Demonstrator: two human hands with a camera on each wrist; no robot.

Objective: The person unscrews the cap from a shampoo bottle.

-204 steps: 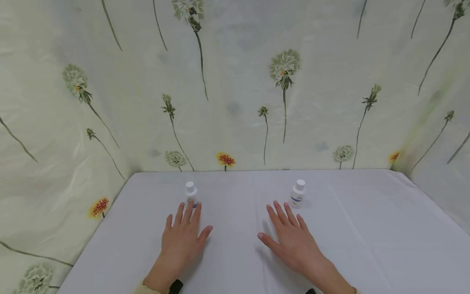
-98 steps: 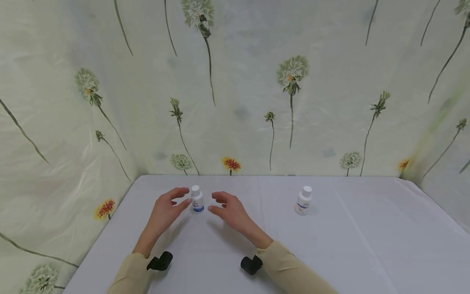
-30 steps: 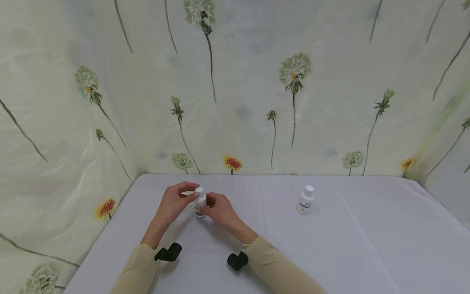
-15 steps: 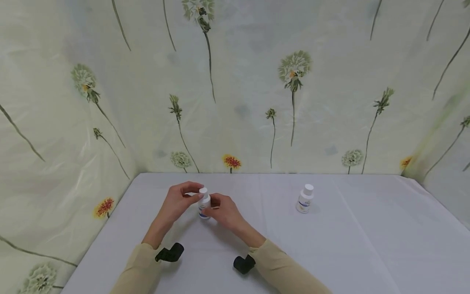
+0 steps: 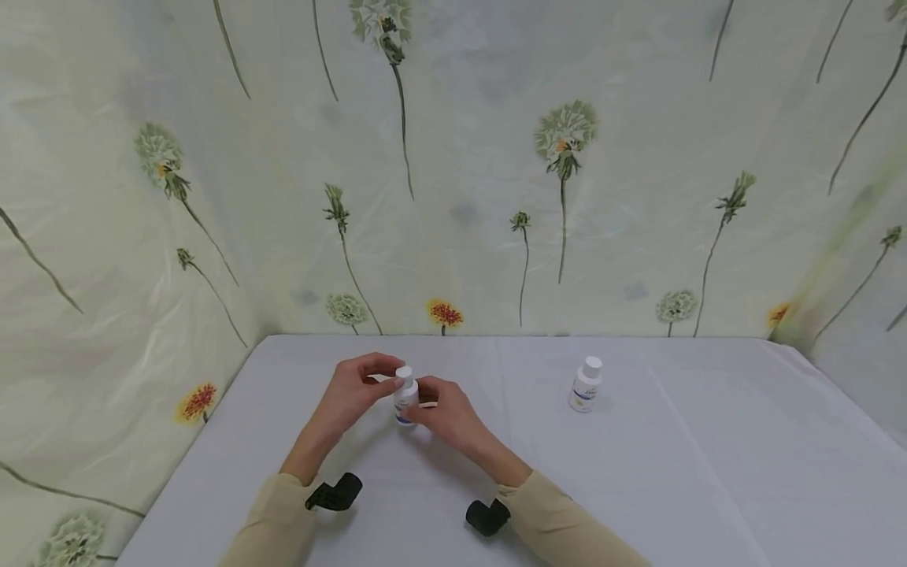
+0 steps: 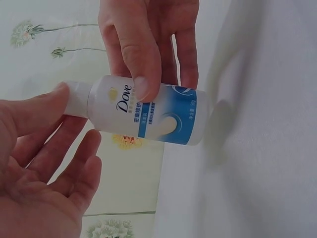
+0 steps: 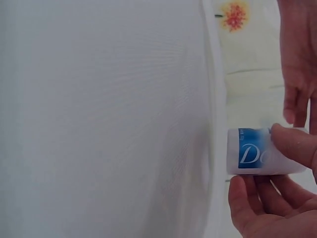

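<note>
A small white Dove bottle (image 5: 405, 398) with a white cap and a blue lower label is held by both hands at the table's middle left. My left hand (image 5: 354, 394) pinches the cap (image 6: 77, 99) between thumb and fingers. From the other side my right hand (image 5: 450, 413) grips the bottle's body, its thumb over the label. In the right wrist view, the right hand (image 7: 275, 208) has its fingers behind the body. The bottle is upright in the head view; whether its base touches the cloth I cannot tell.
A second white bottle (image 5: 585, 385) with a blue-marked label stands upright farther right. White cloth (image 5: 638, 488) covers the table. A flower-printed curtain (image 5: 453, 157) rises behind and at both sides. Black wrist cameras (image 5: 336, 493) hang below the sleeves.
Both hands left the tabletop and came round the left bottle, taking hold of its cap and body. Since then, hands and bottle have shifted slightly right. The other bottle stands where it was.
</note>
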